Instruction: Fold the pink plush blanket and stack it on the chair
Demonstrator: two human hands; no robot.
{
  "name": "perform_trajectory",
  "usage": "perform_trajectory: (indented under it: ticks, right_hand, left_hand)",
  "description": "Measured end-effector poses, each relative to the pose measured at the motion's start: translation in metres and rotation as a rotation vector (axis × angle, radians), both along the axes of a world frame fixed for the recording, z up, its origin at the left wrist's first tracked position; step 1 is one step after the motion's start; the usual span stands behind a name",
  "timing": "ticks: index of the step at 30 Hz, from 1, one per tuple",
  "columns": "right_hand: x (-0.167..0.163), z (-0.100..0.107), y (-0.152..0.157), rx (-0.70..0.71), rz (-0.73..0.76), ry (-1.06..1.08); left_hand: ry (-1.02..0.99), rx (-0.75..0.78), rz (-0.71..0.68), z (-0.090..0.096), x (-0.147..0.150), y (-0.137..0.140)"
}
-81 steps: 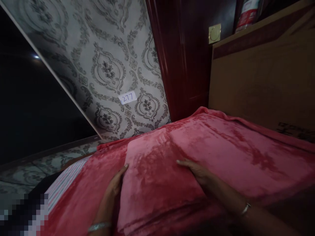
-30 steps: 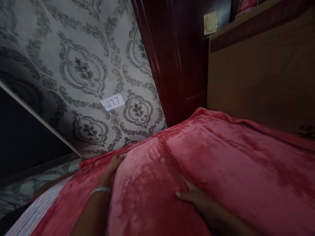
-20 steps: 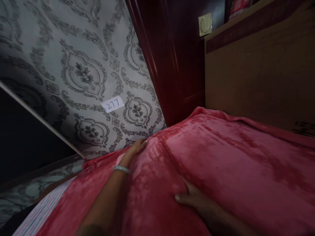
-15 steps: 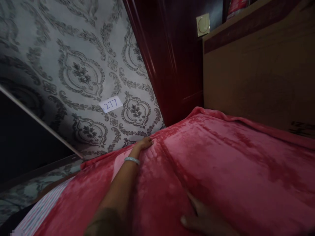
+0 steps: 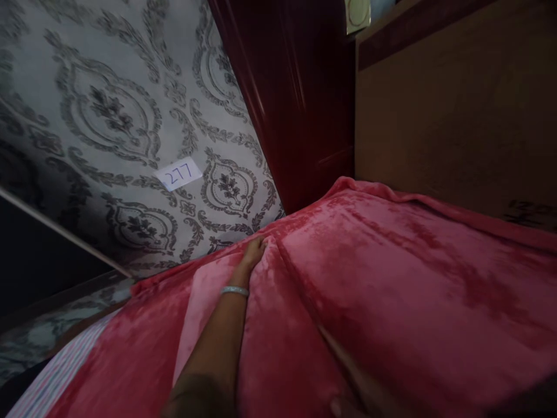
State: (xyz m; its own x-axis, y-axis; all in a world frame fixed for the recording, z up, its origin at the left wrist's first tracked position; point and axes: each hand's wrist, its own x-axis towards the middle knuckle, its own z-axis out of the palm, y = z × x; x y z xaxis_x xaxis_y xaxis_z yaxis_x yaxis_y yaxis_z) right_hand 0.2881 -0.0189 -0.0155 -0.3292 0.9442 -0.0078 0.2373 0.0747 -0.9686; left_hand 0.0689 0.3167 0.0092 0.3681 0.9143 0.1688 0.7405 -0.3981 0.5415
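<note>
A red and pink plush blanket [image 5: 391, 278] spreads across most of the lower view. My left hand [image 5: 255, 251], with a pale bangle on its wrist, reaches toward the blanket's far edge by the wall. Its fingers are closed on a raised fold there. From that grip a long ridge of fabric runs back toward me. At the bottom, my right hand [image 5: 359, 383] lies low along the crease, blurred and dim. One finger stretches forward on the cloth, with the thumb apart from it; the other fingers are hidden.
Patterned wallpaper [image 5: 117, 116] bears a paper label [image 5: 179, 173] reading 277. A dark red glossy panel [image 5: 300, 104] and a large cardboard box [image 5: 452, 116] stand behind the blanket. Striped cloth [image 5: 65, 363] shows at lower left, near a dark panel [image 5: 39, 255] with a pale edge.
The view has tilted slightly downward. My left hand has pulled the fold into a sharper ridge, and more pale pink fabric shows beside my forearm. My right hand sits lower in the picture.
</note>
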Motion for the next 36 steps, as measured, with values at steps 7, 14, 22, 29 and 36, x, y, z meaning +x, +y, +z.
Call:
perform_trajectory:
  ticks: [7, 14, 22, 29, 36]
  right_hand:
    - [0.000, 0.030, 0.013, 0.504, -0.224, -0.294]
    - [-0.050, 0.036, 0.038, 0.642, 0.318, -0.483]
    - [-0.057, -0.006, 0.035, 0.846, 0.261, -0.631]
    - [-0.054, -0.039, 0.026, 1.198, 0.024, -0.698]
    - [-0.022, -0.035, 0.007, 0.788, -0.063, -0.221]
  left_hand:
    - [-0.055, -0.016, -0.001, -0.005, -0.002, 0.001]
    - [0.011, 0.021, 0.060, -0.007, 0.001, 0.002]
    - [0.024, 0.027, 0.103, -0.009, 0.005, 0.000]
    - [-0.112, -0.095, 0.051, -0.005, 0.000, 0.005]
    - [-0.288, -0.259, -0.050, 0.005, -0.010, -0.006]
